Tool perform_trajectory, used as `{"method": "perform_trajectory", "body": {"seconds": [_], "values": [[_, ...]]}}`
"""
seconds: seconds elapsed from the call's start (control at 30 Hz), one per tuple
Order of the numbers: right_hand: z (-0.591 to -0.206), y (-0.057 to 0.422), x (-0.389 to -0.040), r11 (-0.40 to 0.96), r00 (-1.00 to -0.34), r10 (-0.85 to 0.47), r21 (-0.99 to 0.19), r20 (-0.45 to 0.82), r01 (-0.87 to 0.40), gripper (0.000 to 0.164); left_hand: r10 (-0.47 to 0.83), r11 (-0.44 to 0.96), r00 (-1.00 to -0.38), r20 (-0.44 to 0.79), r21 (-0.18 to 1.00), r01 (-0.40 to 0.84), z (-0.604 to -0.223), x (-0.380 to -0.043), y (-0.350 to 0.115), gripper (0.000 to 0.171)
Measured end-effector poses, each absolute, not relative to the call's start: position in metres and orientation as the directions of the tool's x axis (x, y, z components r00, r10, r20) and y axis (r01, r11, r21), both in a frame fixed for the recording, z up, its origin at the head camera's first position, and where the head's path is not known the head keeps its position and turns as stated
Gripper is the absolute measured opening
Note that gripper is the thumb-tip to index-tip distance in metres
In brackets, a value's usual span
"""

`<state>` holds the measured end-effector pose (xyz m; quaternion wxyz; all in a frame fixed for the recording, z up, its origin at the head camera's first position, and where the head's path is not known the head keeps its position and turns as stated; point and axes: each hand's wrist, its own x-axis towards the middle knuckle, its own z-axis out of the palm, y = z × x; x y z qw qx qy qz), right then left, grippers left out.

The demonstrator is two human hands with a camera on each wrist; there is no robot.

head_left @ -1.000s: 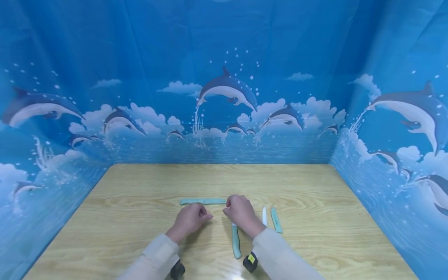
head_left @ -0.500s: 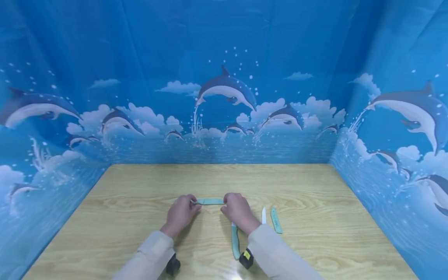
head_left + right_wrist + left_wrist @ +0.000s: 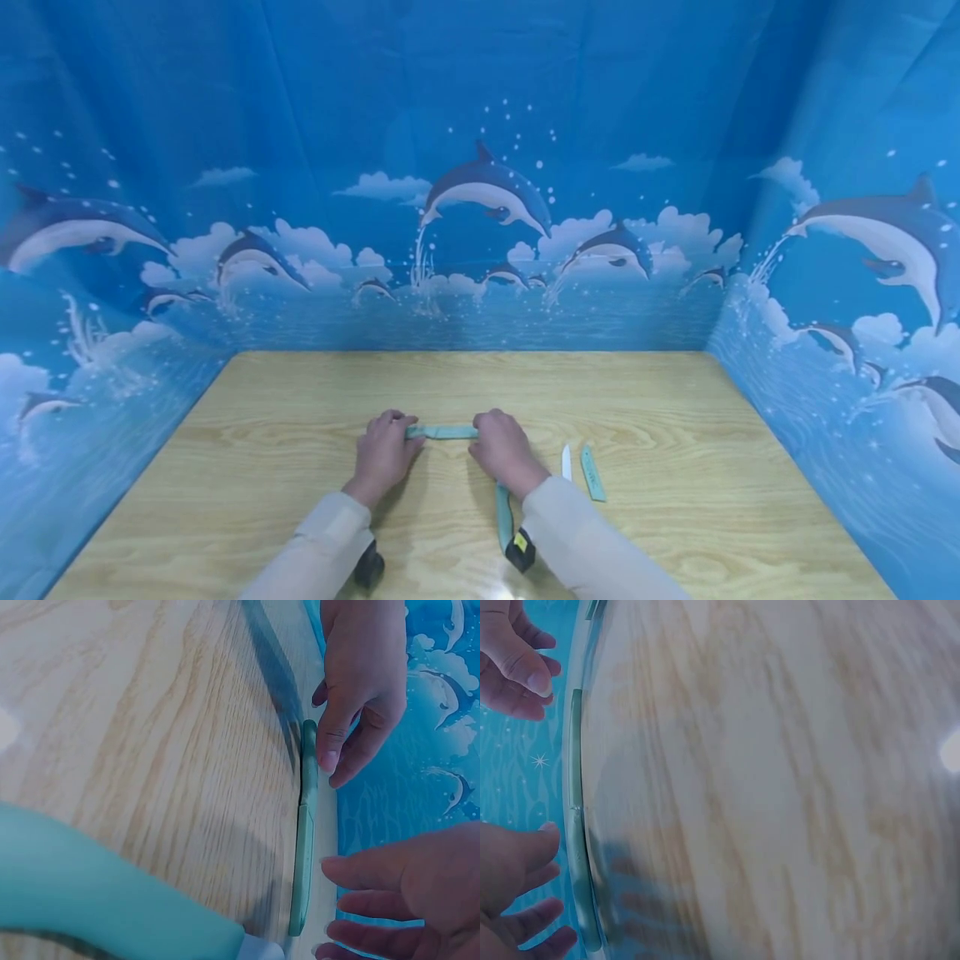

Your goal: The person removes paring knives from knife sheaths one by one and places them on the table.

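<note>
A pale green knife in its sheath [image 3: 450, 432] lies flat on the table, its rounded handle [image 3: 583, 877] to the left. My left hand [image 3: 383, 454] is over the handle end; in the left wrist view its thumb and fingers stand apart beside it. By the sheath end is my right hand [image 3: 504, 450], its fingers extended and spread in the right wrist view [image 3: 397, 900]. Neither hand visibly grips the knife, though the head view hides the knife's ends behind the hands. A second green-handled knife [image 3: 504, 517] lies below my right hand, its blade mostly hidden.
A white blade [image 3: 566, 462] points away from me, its lower part hidden by my right forearm. Right of it lies a loose green sheath [image 3: 592, 473]. The wood-grain table [image 3: 300, 383] is enclosed by blue dolphin-print curtains [image 3: 480, 317].
My left hand has moved left and farther out, from in front of the sheathed knife to its handle end. My right hand has shifted slightly left. The knives appear to stay put.
</note>
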<state>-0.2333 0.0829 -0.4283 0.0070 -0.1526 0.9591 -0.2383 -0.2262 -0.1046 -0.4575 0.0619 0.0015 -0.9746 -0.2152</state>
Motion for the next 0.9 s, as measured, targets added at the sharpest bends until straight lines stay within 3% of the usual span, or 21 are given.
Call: {"method": "perform_trajectory", "body": {"seconds": [0.3,0.63,0.9], "values": [[-0.4304,0.0788,-0.2375,0.88,-0.949,-0.315,-0.374,0.004,-0.293,0.038,-0.046,0.905,-0.998,0.052,0.426,-0.02,-0.4584,-0.228,-0.1032,0.037],[-0.4343,0.0773,-0.2387,0.885,-0.943,-0.33,-0.363,-0.048,-0.291,0.039,0.001,0.898,-0.995,0.104,0.438,0.046,-0.4612,-0.2292,-0.1059,0.024],[-0.4353,0.0759,-0.2381,0.897,-0.934,-0.355,-0.3,-0.048,-0.325,0.012,0.018,0.891,-0.995,0.101,0.45,0.062,-0.4617,-0.2313,-0.1059,0.01]]}}
